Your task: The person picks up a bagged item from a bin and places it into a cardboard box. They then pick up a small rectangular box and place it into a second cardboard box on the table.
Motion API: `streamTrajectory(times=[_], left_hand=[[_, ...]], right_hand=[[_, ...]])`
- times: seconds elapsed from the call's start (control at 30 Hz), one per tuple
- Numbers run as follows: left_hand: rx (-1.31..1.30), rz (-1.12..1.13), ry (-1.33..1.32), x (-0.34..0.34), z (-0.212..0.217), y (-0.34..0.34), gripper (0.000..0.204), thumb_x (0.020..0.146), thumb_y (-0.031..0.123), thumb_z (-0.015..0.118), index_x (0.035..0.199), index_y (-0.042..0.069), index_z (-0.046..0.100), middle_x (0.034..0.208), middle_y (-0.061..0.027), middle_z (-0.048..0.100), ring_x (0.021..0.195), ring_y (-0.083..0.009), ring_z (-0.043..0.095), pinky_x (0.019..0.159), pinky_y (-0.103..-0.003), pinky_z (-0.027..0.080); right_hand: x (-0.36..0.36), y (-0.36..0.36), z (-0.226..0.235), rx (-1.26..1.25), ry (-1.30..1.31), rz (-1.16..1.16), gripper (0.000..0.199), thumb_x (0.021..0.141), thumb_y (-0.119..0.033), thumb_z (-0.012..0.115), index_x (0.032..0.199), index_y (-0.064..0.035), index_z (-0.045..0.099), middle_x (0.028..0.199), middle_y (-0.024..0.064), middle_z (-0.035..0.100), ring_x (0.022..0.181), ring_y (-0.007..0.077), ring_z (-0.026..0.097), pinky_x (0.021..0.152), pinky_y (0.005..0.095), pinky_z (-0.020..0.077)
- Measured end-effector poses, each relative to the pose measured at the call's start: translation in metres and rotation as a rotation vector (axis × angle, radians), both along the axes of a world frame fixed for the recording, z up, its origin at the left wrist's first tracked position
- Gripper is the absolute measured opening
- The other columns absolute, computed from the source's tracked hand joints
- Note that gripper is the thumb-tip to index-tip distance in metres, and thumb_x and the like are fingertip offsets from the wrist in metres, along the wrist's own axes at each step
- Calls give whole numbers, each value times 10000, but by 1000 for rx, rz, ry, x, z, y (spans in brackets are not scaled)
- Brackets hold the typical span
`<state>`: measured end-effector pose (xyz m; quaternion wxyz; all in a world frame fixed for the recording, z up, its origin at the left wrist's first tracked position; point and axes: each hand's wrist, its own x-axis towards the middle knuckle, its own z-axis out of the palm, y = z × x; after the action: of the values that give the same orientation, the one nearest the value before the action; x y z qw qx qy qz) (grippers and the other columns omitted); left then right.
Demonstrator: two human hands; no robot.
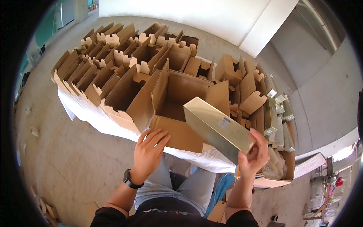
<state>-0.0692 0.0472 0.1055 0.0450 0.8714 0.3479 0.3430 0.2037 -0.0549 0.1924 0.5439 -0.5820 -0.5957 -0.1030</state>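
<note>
A long gold box [217,126] with a small label on its upper side is gripped at its near right end by my right hand [255,153]. It slants across the front right of an open cardboard carton [177,89], its far end over the carton's right side. That carton stands straight ahead of me with its flaps folded outward. My left hand [151,147] lies with fingers stretched on the carton's near flap [179,134], and nothing is held in it. The carton's inside shows bare brown cardboard, though the gold box hides part of it.
Rows of open cardboard boxes [124,90] stand on a white sheet [90,117] to the left and behind. Several more gold boxes [270,115] stand upright in a carton at the right, beside clear plastic bags [275,165]. A blue plastic sheet [220,191] hangs near my legs.
</note>
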Motion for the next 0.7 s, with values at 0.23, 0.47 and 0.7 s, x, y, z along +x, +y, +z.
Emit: streamTrajectory(times=[0.23, 0.47, 0.7], left_hand=[[-41, -76, 84, -1, 6, -5, 379, 791, 100, 654, 1168, 127, 635, 1247, -57, 591, 1214, -264, 508, 1058, -473, 357], [-120, -156, 78, -5, 18, 1, 367, 808, 135, 657, 1173, 109, 625, 1271, -72, 570, 1240, -270, 484, 1080, -474, 329], [-178, -213, 68, -2, 17, 1, 336, 816, 134, 647, 1151, 109, 634, 1261, -71, 575, 1250, -260, 479, 1082, -469, 321]], right_hand=[[-44, 71, 42, -146, -462, 129, 689, 643, -342, 852, 1202, -33, 593, 861, 111, 682, 714, 248, 667, 632, 321, 528], [-55, 155, -14, -312, -549, 175, 583, 670, -351, 810, 1116, -39, 603, 965, 109, 689, 884, 274, 655, 771, 373, 498], [-40, 166, -82, -898, -279, 297, 389, 943, -383, 524, 1039, -26, 643, 988, 203, 669, 928, 403, 636, 804, 495, 515]])
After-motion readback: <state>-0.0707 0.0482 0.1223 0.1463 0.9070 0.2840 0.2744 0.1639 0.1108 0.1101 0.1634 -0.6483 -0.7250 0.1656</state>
